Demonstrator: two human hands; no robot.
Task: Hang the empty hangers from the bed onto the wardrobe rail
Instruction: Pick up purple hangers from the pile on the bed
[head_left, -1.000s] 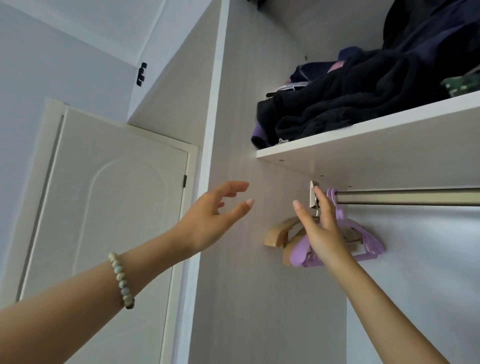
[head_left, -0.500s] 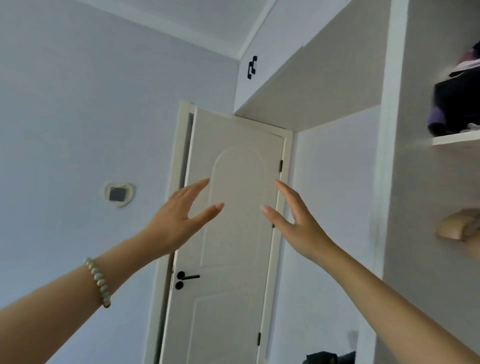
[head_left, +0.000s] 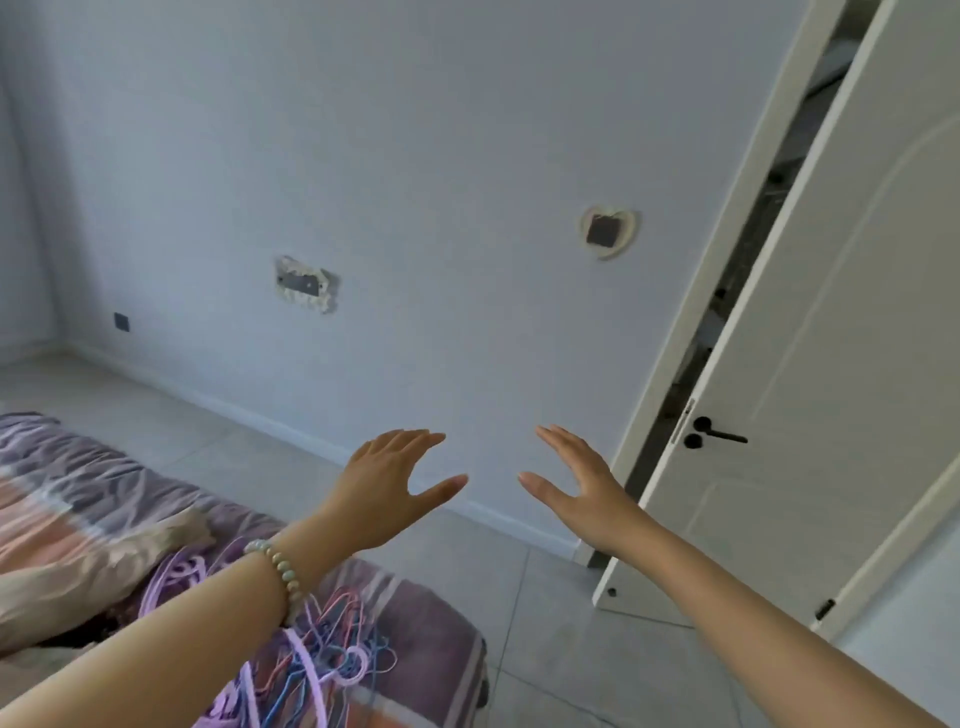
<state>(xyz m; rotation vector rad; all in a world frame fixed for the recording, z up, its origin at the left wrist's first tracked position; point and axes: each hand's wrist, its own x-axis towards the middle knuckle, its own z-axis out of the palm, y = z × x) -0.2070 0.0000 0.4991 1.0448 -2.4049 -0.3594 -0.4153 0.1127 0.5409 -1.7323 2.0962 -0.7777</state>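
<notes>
A tangle of purple, pink and blue hangers (head_left: 332, 649) is being borne by the bed (head_left: 78, 467), partly covered by the left forearm. Beyond it, the left hand (head_left: 384, 493) and right hand (head_left: 582, 493) are being held out empty, fingers straight and relaxed, apart from each other. A white door (head_left: 831, 364) is being seen ajar at right.
</notes>
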